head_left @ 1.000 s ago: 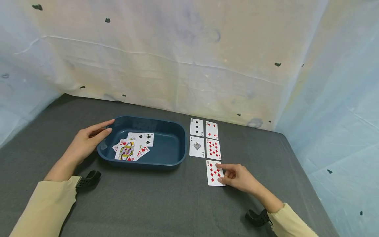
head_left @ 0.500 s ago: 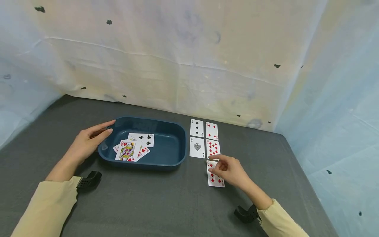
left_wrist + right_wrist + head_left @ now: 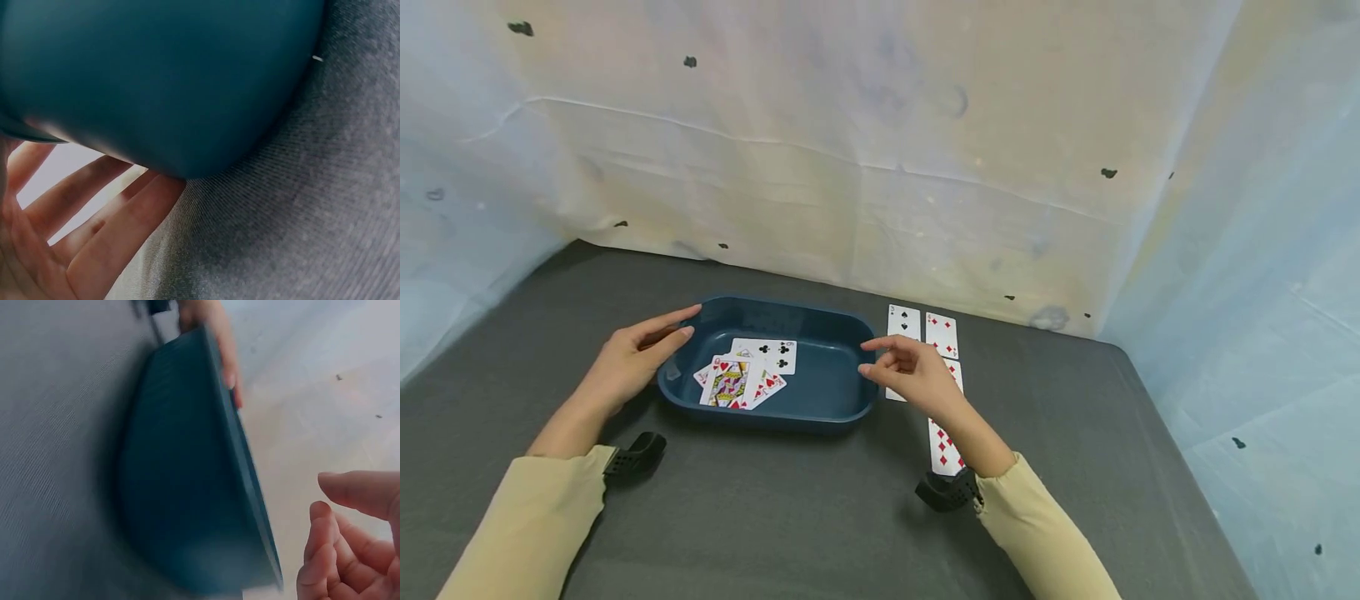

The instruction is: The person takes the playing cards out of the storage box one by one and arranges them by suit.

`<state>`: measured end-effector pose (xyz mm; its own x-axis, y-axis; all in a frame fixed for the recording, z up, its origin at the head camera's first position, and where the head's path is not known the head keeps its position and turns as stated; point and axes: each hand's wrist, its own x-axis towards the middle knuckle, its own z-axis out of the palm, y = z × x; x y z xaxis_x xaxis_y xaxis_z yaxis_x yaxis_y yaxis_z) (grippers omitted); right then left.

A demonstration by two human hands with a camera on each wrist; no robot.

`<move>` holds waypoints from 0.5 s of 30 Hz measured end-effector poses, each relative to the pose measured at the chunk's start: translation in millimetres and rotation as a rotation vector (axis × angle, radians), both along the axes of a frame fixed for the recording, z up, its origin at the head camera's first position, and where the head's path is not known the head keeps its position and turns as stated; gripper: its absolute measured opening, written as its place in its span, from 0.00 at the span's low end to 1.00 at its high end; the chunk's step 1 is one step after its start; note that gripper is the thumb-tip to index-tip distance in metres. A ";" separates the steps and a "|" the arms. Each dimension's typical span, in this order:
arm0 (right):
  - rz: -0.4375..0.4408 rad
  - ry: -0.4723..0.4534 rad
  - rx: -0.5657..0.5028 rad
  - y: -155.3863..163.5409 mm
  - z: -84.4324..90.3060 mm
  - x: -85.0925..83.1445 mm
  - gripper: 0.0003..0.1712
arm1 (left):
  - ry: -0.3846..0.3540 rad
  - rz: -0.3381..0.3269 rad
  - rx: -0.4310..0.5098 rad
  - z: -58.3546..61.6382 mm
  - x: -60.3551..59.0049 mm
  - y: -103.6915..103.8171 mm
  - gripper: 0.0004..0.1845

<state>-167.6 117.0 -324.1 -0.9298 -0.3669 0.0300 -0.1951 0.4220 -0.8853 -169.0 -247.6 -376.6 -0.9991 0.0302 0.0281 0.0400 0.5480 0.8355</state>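
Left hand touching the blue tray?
Touching. In the left wrist view the left hand's fingers lie straight against the blue tray's outer wall.

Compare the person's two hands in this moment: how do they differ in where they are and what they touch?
The left hand rests with straight fingers against the left end of the blue tray; the right hand hangs at the tray's right rim with loosely curled fingers, holding nothing. The left hand is beside the tray, away from the table cards; the right hand is in front of the cards laid out on the table. Both wear beige sleeves and a black wrist mount.
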 end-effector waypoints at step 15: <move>-0.027 -0.149 -0.084 -84.4 -2.4 -25.0 0.18 | -0.011 0.001 0.016 0.2 -0.3 0.0 0.32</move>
<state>-192.7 32.7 -326.5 -0.9357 -0.3439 -0.0793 -0.0486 0.3481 -0.9362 -169.2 -247.5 -376.4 -0.9994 0.0292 0.0173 0.0303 0.5346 0.8445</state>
